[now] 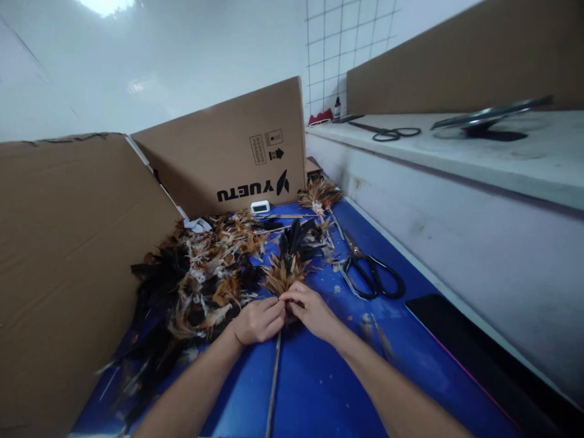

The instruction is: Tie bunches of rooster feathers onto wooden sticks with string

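Brown and black feathers (pixel 287 272) form a bundle at the upper end of a thin stick (pixel 274 383), which runs down toward the bottom edge. My left hand (pixel 260 319) is closed around the base of the bundle, fingers curled. Touching it from the right, my right hand (pixel 310 307) pinches at the same base, thumb and forefinger together. What lies between the fingertips is too small to make out. Left of the hands spreads a large pile of loose brown, white and black feathers (pixel 205 261).
Black-handled scissors (pixel 374 277) lie right of the bundle on the blue table (pixel 314 389). Behind stand cardboard panels (pixel 219 146) and a small white device (pixel 260 207). A black flat object (pixel 456 347) lies right. More scissors (pixel 395 132) rest on the white ledge (pixel 502 158).
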Demonstrator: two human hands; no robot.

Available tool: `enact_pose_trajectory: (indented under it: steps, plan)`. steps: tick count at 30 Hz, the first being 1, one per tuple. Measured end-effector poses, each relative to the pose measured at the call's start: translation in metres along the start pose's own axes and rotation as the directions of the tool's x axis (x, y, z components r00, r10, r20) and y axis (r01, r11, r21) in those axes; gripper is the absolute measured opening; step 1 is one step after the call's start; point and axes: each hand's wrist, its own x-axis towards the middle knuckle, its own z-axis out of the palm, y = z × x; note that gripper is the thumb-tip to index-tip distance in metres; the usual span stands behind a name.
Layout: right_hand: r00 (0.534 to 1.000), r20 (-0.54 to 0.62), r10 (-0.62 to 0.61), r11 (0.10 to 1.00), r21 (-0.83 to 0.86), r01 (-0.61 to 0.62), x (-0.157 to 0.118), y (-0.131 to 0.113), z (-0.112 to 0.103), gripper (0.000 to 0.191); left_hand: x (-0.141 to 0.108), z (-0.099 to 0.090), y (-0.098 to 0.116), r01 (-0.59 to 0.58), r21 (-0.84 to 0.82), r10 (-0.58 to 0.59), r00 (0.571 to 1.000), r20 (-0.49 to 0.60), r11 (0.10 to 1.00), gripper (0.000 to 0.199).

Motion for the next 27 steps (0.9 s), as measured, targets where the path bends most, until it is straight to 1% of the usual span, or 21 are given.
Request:
enact_pose_trajectory:
  steps: [3, 5, 9, 13, 17, 22, 27]
  plan:
    - [0.998, 0.049, 0.039, 0.996, 0.078, -0.042, 0.002, 0.000, -0.002, 0.028, -0.001, 0.000, -0.001, -0.014, 0.020, 0.014, 1.000, -0.010, 1.000, 0.016]
    - [0.997, 0.066, 0.046, 0.995, 0.082, -0.051, 0.003, -0.001, -0.003, 0.027, -0.001, 0.000, -0.001, -0.022, 0.029, 0.022, 1.000, -0.011, 0.999, 0.016]
    - [0.998, 0.064, -0.006, 1.000, 0.013, 0.005, 0.003, -0.003, -0.005, 0.024, 0.001, -0.001, -0.002, -0.039, 0.020, 0.040, 0.999, -0.023, 0.999, 0.016]
    - [0.997, 0.083, 0.001, 1.000, -0.027, 0.001, 0.004, -0.006, -0.007, 0.021, 0.000, -0.001, -0.003, -0.051, 0.026, 0.052, 0.998, -0.021, 0.998, 0.014]
    - [0.996, 0.083, -0.013, 0.994, -0.107, 0.021, 0.004, -0.009, -0.008, 0.019, -0.003, 0.001, -0.003, -0.055, 0.026, 0.055, 0.998, -0.005, 0.998, 0.013]
    - [0.996, 0.088, -0.034, 0.979, -0.197, 0.051, 0.002, -0.011, -0.006, 0.016, -0.005, 0.003, -0.002, -0.042, 0.025, 0.043, 0.999, -0.033, 0.999, 0.012]
    - [0.996, 0.081, -0.029, 0.975, -0.219, 0.046, 0.000, -0.013, -0.005, 0.013, -0.004, 0.004, -0.002, -0.041, 0.021, 0.042, 0.998, -0.045, 0.999, 0.010]
